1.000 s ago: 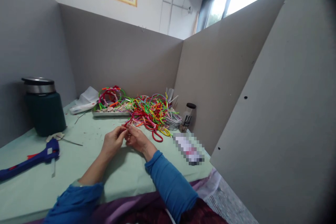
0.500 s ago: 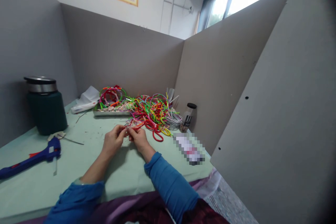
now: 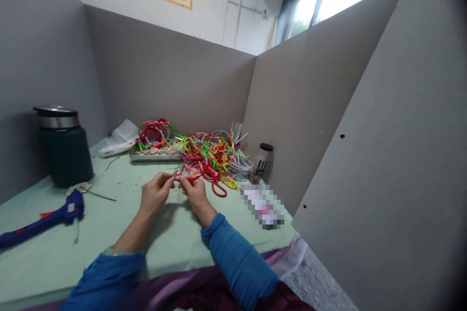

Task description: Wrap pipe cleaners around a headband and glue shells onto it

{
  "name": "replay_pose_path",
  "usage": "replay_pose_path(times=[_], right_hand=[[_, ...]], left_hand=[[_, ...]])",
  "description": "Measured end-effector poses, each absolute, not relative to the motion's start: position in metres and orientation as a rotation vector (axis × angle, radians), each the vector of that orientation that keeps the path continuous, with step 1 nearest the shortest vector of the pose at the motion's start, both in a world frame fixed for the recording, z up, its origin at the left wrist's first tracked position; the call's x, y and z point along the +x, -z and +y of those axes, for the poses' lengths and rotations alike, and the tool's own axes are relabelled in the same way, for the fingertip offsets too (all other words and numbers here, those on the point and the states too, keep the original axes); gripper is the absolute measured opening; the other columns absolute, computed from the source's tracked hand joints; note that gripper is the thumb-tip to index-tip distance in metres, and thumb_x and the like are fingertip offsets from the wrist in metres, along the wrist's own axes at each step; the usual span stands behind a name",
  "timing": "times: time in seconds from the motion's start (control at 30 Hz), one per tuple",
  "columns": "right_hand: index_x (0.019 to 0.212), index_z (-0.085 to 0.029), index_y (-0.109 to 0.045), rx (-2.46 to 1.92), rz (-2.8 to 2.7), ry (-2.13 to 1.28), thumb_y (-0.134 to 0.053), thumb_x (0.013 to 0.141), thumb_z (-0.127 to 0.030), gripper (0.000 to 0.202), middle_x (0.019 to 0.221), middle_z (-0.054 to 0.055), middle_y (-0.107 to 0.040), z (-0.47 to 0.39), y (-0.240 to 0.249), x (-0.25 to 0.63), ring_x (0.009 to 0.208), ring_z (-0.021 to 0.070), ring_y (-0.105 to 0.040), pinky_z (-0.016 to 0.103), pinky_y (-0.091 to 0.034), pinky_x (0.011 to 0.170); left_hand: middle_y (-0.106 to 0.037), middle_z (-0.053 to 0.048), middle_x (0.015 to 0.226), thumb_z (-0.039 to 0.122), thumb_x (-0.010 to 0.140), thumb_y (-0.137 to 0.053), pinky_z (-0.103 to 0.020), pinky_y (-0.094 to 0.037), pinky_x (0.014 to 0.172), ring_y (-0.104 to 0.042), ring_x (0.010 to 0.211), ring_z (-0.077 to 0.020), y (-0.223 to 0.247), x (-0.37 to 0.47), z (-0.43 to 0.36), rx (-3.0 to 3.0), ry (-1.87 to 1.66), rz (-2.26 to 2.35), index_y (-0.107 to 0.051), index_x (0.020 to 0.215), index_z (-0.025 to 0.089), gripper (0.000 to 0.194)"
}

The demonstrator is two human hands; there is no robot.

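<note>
Over the middle of the table my left hand (image 3: 156, 193) is closed in a pinch, with a thin red cord (image 3: 177, 179) at its fingertips. A small greyish tip also shows there, too small to name. Close beside it, my right hand (image 3: 197, 196) pinches the same red cord, whose far part merges with the pile behind. That pile of colourful cords (image 3: 209, 150) lies just beyond both hands. A smooth red loop (image 3: 220, 189) rests at its front edge, right of my right hand.
Left stand a dark green flask (image 3: 65, 153) and a blue glue gun (image 3: 71, 208). A metal tray (image 3: 156, 158) holds coloured rings. Coiled grey wire (image 3: 241, 169), a black-capped bottle (image 3: 261, 163) and a blurred-out object (image 3: 263, 206) are at right. Grey partitions (image 3: 175, 73) enclose the table.
My hands have drawn slightly apart. The fingertips, almost touching before, now show a short gap with the red cord in it.
</note>
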State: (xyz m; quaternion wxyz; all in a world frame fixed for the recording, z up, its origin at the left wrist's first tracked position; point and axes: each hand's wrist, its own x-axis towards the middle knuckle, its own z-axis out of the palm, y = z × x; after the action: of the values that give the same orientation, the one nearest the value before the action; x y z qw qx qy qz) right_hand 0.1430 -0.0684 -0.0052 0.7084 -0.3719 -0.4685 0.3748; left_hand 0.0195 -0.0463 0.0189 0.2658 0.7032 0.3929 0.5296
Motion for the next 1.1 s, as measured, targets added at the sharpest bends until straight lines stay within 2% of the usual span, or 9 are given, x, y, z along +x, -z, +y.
replay_pose_path(times=[0.23,0.4,0.6,0.8,0.93,1.1], right_hand=[[0.074,-0.017,-0.065,-0.864,-1.064,-0.754,-0.061,0.074,-0.038,0.022,0.059,-0.002,-0.058,-0.0678,0.0062,0.1458,0.045,0.0068,-0.042,0.020,-0.033,0.043],[0.072,-0.017,-0.063,-0.914,-1.054,-0.723,-0.061,0.073,-0.040,0.022,0.059,-0.002,-0.057,-0.0702,0.0026,0.1455,0.046,0.0077,-0.043,0.020,-0.035,0.044],[0.073,-0.017,-0.063,-0.881,-1.063,-0.729,-0.062,0.073,-0.037,0.020,0.059,-0.002,-0.056,-0.0736,-0.0007,0.1451,0.046,0.0077,-0.044,0.021,-0.034,0.044],[0.076,-0.018,-0.064,-0.877,-1.092,-0.743,-0.066,0.070,-0.034,0.017,0.058,-0.004,-0.055,-0.0732,0.0018,0.1448,0.046,0.0083,-0.043,0.022,-0.035,0.045],[0.078,-0.019,-0.065,-0.915,-1.143,-0.719,-0.065,0.072,-0.033,0.016,0.056,-0.005,-0.054,-0.0743,0.0031,0.1439,0.050,0.0100,-0.045,0.022,-0.037,0.049],[0.081,-0.020,-0.066,-0.960,-1.179,-0.647,-0.062,0.074,-0.034,0.016,0.063,-0.002,-0.059,-0.0737,0.0062,0.1445,0.058,0.0129,-0.051,0.024,-0.041,0.054]], left_hand=[[-0.061,0.000,0.060,0.053,0.074,-0.053,-0.020,-0.041,0.054,-0.054,0.057,-0.0128,-0.0132,0.0177,-0.0405,1.958,-1.402,1.123,-0.066,0.083,0.015,0.041],[-0.063,-0.001,0.061,0.053,0.075,-0.051,-0.020,-0.040,0.053,-0.052,0.054,-0.0122,-0.0153,0.0190,-0.0437,2.017,-1.401,1.177,-0.067,0.081,0.016,0.041],[-0.059,0.001,0.056,0.053,0.077,-0.049,-0.020,-0.037,0.051,-0.049,0.051,-0.0113,-0.0200,0.0195,-0.0488,2.089,-1.386,1.198,-0.067,0.080,0.016,0.041],[-0.062,0.000,0.059,0.052,0.077,-0.049,-0.020,-0.038,0.052,-0.052,0.053,-0.0118,-0.0188,0.0195,-0.0478,2.106,-1.410,1.181,-0.068,0.082,0.016,0.041],[-0.069,-0.003,0.070,0.049,0.077,-0.049,-0.022,-0.042,0.056,-0.058,0.058,-0.0138,-0.0143,0.0196,-0.0438,2.134,-1.435,1.170,-0.070,0.085,0.017,0.039],[-0.072,-0.007,0.087,0.044,0.080,-0.048,-0.026,-0.046,0.067,-0.065,0.075,-0.0186,-0.0109,0.0201,-0.0411,2.247,-1.472,1.154,-0.071,0.086,0.019,0.034]])
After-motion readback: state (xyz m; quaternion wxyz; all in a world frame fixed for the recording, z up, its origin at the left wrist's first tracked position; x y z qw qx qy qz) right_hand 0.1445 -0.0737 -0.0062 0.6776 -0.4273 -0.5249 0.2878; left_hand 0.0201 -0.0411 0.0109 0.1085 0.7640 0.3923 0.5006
